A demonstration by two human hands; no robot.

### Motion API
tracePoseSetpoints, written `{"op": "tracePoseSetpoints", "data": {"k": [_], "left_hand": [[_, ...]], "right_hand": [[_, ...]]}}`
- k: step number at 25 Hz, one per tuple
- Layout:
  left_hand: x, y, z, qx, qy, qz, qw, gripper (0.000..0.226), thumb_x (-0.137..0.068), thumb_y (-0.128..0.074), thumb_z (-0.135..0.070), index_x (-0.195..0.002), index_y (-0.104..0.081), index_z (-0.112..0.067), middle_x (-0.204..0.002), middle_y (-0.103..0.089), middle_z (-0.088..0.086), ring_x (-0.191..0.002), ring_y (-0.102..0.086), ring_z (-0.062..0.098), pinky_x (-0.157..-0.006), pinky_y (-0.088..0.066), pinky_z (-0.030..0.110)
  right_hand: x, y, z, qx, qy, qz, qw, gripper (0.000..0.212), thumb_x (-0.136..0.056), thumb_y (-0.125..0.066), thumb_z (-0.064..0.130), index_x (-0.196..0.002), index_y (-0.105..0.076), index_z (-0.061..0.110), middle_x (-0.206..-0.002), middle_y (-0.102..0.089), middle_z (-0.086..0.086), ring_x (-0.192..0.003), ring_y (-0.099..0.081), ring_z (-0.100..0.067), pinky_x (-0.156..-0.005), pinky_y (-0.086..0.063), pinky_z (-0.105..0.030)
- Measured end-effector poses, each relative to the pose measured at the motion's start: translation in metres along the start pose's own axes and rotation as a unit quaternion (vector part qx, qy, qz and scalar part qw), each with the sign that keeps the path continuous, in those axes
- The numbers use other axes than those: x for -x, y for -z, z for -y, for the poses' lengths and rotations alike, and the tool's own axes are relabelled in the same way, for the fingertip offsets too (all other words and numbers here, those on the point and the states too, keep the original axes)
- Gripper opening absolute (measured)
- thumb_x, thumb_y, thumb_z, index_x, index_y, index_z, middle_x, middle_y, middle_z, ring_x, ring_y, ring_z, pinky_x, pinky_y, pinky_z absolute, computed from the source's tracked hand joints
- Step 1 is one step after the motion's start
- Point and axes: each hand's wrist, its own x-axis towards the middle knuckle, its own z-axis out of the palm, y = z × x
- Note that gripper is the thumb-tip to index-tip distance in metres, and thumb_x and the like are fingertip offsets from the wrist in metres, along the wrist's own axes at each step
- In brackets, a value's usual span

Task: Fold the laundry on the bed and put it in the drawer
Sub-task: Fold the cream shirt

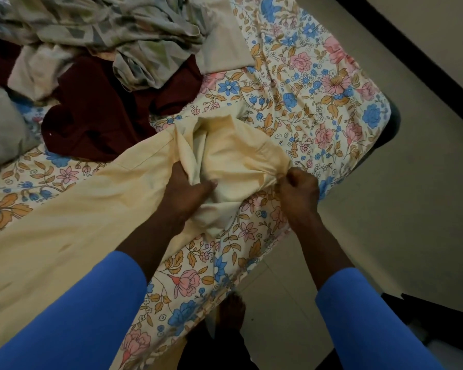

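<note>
A pale yellow garment [72,217] lies spread across the near part of the bed [318,102], its far end bunched up near the middle of the view. My left hand [183,189] grips a fold of that bunched cloth. A little to the right, my right hand [301,190] pinches its gathered edge close to the bed's side. A dark maroon garment [96,121] lies crumpled behind the yellow one. Above it sits a rumpled grey-and-green patterned cloth [118,30] and a cream piece [38,70].
The bed wears a floral sheet with its corner at the right [385,116]. A grey pillow [3,129] lies at the left edge. Beige tiled floor [412,196] runs along the right, edged by a dark skirting [412,62]. My bare foot [230,313] stands beside the bed.
</note>
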Motion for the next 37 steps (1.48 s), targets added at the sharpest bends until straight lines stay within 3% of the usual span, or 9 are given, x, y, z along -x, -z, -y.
{"op": "tracePoseSetpoints", "data": {"k": [4, 9, 13, 17, 19, 23, 27, 30, 37], "left_hand": [[-0.011, 0.015, 0.004, -0.047, -0.008, 0.022, 0.999, 0.072, -0.089, -0.08, -0.025, -0.149, -0.041, -0.019, -0.132, -0.056, -0.001, -0.115, -0.055, 0.021, -0.091, -0.046, 0.034], [-0.008, 0.018, 0.001, 0.062, 0.057, 0.048, 0.995, 0.058, -0.093, -0.077, -0.032, -0.141, -0.048, -0.017, -0.106, -0.072, 0.008, -0.089, -0.068, 0.02, -0.069, -0.058, 0.032], [-0.009, 0.025, -0.003, 0.062, 0.072, 0.048, 0.994, 0.046, -0.095, -0.074, -0.038, -0.131, -0.059, -0.015, -0.089, -0.074, 0.003, -0.065, -0.063, 0.011, -0.058, -0.052, 0.026], [-0.001, 0.033, -0.014, 0.033, 0.039, 0.016, 0.999, 0.044, -0.088, -0.077, -0.017, -0.129, -0.062, -0.011, -0.097, -0.072, 0.004, -0.073, -0.063, 0.014, -0.056, -0.047, 0.023], [0.015, 0.038, -0.024, 0.013, 0.003, -0.009, 1.0, 0.05, -0.082, -0.072, -0.003, -0.129, -0.061, -0.016, -0.108, -0.069, 0.002, -0.089, -0.063, 0.016, -0.062, -0.048, 0.025], [0.033, 0.069, -0.058, 0.112, 0.049, -0.016, 0.992, 0.04, -0.081, -0.069, -0.002, -0.119, -0.071, -0.015, -0.093, -0.072, 0.002, -0.078, -0.062, 0.018, -0.067, -0.048, 0.029], [0.043, 0.13, -0.096, -0.115, -0.049, 0.0, 0.992, 0.048, -0.082, -0.072, 0.0, -0.119, -0.073, -0.03, -0.111, -0.072, -0.006, -0.098, -0.065, 0.015, -0.075, -0.05, 0.029], [0.059, 0.159, -0.121, -0.365, -0.067, 0.08, 0.925, 0.062, -0.078, -0.08, -0.009, -0.133, -0.063, -0.032, -0.126, -0.066, -0.005, -0.107, -0.063, 0.016, -0.083, -0.05, 0.033], [0.095, 0.179, -0.051, -0.598, 0.046, 0.109, 0.793, 0.066, -0.084, -0.07, -0.039, -0.143, -0.041, -0.045, -0.133, -0.061, -0.006, -0.101, -0.058, 0.013, -0.093, -0.052, 0.035]], "right_hand": [[-0.028, 0.023, 0.018, 0.061, 0.113, -0.092, 0.987, 0.029, -0.102, -0.06, 0.015, -0.129, -0.066, 0.02, -0.099, -0.072, 0.005, -0.079, -0.067, -0.007, -0.072, -0.05, -0.013], [-0.035, 0.005, 0.021, -0.084, -0.134, 0.048, 0.986, 0.067, -0.087, -0.064, 0.07, -0.129, -0.055, 0.019, -0.108, -0.07, -0.006, -0.085, -0.074, -0.025, -0.061, -0.059, -0.033], [-0.047, -0.001, 0.024, -0.126, -0.09, -0.027, 0.988, 0.024, -0.095, -0.068, 0.014, -0.118, -0.071, 0.02, -0.112, -0.073, -0.005, -0.093, -0.073, -0.025, -0.069, -0.061, -0.037], [-0.025, 0.0, 0.049, 0.036, 0.032, -0.213, 0.976, 0.032, -0.092, -0.055, 0.01, -0.121, -0.064, 0.02, -0.124, -0.064, -0.008, -0.107, -0.062, -0.021, -0.077, -0.049, -0.03], [-0.004, -0.011, 0.063, -0.05, 0.128, -0.07, 0.988, 0.018, -0.099, -0.057, 0.016, -0.114, -0.066, 0.02, -0.11, -0.069, -0.004, -0.096, -0.066, -0.016, -0.079, -0.056, -0.032], [0.008, -0.049, 0.066, -0.104, -0.05, 0.297, 0.948, 0.055, -0.094, -0.061, 0.061, -0.137, -0.058, 0.027, -0.128, -0.067, -0.001, -0.114, -0.065, -0.02, -0.099, -0.056, -0.044], [-0.001, -0.06, 0.077, -0.195, -0.147, 0.248, 0.937, 0.058, -0.099, -0.048, 0.068, -0.114, -0.065, 0.014, -0.097, -0.06, -0.002, -0.079, -0.054, -0.012, -0.076, -0.048, -0.027], [-0.008, -0.061, 0.085, -0.255, -0.227, 0.233, 0.911, 0.087, -0.09, -0.05, 0.079, -0.13, -0.065, 0.003, -0.118, -0.067, -0.01, -0.103, -0.064, -0.021, -0.102, -0.05, -0.036], [-0.001, -0.072, 0.091, -0.307, -0.305, 0.053, 0.9, 0.016, -0.095, -0.06, 0.01, -0.111, -0.062, 0.01, -0.103, -0.067, -0.003, -0.081, -0.063, -0.016, -0.05, -0.05, -0.023]]}}
